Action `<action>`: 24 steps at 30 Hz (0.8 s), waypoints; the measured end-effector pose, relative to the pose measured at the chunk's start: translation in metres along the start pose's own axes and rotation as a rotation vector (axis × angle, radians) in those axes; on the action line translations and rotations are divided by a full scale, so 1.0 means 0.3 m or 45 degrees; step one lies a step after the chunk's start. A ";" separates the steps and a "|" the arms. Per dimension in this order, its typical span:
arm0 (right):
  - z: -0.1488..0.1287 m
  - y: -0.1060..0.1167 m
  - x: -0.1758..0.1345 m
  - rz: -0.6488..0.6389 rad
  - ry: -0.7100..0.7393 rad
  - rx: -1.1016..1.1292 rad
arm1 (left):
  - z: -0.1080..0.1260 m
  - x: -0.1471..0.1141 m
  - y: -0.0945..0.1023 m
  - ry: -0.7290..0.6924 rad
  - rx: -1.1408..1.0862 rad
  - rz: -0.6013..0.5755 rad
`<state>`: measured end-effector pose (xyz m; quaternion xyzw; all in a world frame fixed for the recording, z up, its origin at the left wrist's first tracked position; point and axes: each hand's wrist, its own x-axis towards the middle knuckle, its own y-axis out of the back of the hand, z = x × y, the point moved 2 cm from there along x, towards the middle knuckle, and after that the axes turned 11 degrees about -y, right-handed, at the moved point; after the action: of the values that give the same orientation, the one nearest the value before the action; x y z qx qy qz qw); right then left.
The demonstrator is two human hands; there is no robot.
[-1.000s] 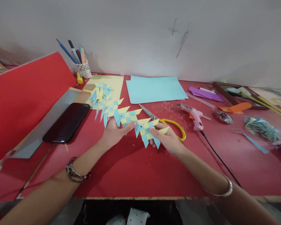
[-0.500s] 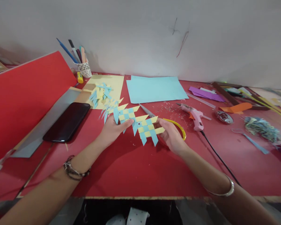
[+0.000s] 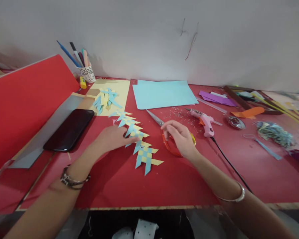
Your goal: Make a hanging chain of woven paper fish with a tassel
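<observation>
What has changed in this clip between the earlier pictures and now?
The near end of the paper chain has swung left, toward the front edge of the table. The right hand has let go and is now by the scissors; the left hand still touches the chain. Scissors, glue gun and phone stayed put.

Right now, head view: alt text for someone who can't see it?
A person's left hand touches a row of woven blue-and-yellow paper fish on a red table, while the right hand, fingers curled, overlaps the scissors in view. Blue sheets lie behind, with a phone to the left and a pink glue gun to the right.
</observation>
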<state>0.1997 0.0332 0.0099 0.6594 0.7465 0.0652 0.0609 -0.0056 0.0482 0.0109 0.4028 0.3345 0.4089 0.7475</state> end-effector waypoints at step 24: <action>0.013 -0.080 -0.025 -0.507 0.402 -1.142 | -0.033 -0.132 -0.083 -0.703 0.270 0.115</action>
<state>0.1778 0.0230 0.0018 0.3954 0.7564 0.4648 0.2356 -0.0227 0.0081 -0.0088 0.5891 0.1412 0.2796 0.7449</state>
